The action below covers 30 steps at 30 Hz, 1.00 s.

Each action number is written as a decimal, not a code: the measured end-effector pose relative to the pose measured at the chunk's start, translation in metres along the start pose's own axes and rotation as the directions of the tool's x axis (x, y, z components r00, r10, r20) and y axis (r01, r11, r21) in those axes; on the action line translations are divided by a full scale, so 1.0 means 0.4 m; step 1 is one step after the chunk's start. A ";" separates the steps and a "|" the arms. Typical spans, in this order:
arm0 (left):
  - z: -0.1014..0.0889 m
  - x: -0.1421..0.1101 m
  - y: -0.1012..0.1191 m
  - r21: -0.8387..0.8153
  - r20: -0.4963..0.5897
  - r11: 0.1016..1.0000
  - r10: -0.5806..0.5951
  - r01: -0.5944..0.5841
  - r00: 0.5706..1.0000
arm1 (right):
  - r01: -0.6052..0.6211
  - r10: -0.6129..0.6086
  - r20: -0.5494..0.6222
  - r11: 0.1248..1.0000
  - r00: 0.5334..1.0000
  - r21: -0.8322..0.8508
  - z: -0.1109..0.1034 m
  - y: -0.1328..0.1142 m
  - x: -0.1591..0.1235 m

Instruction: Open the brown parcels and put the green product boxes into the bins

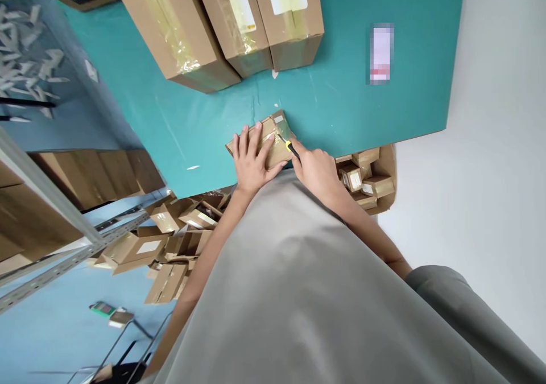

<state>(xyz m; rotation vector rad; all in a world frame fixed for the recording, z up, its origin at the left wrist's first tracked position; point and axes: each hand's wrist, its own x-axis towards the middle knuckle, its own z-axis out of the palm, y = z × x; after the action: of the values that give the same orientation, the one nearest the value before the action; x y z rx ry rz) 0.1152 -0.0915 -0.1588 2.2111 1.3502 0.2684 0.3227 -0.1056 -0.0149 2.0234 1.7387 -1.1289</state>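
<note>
A small taped cardboard box (273,131) lies on the teal table (170,116) near its front edge. My left hand (251,159) rests flat on the box with fingers stretched out, pressing it down. My right hand (315,170) is closed round a yellow and black utility knife (290,147), whose tip touches the tape on top of the box. My grey shirt hides the table edge below the hands.
Three large taped cartons (222,25) stand at the back of the table. A blurred white object (381,53) lies to the right. An open carton of small boxes (367,182) sits below the table's right corner. Several flattened small boxes (170,236) litter the blue floor, beside metal shelving (51,230).
</note>
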 end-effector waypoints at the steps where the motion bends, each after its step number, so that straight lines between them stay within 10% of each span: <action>1: 0.001 0.009 0.005 -0.021 0.010 1.000 -0.001 0.002 1.000 | -0.017 0.017 -0.002 1.000 1.000 -0.019 -0.002 -0.004 0.000; 30: -0.001 0.074 0.035 -0.233 0.056 0.972 0.009 0.004 0.998 | -0.216 0.215 -0.024 0.964 0.976 -0.156 -0.023 -0.059 0.054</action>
<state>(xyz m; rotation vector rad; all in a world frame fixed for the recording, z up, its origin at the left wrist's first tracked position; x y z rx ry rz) 0.1401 -0.0709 -0.1541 2.0104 1.2191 0.3446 0.3044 -0.0778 -0.0167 2.0612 1.5136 -0.8884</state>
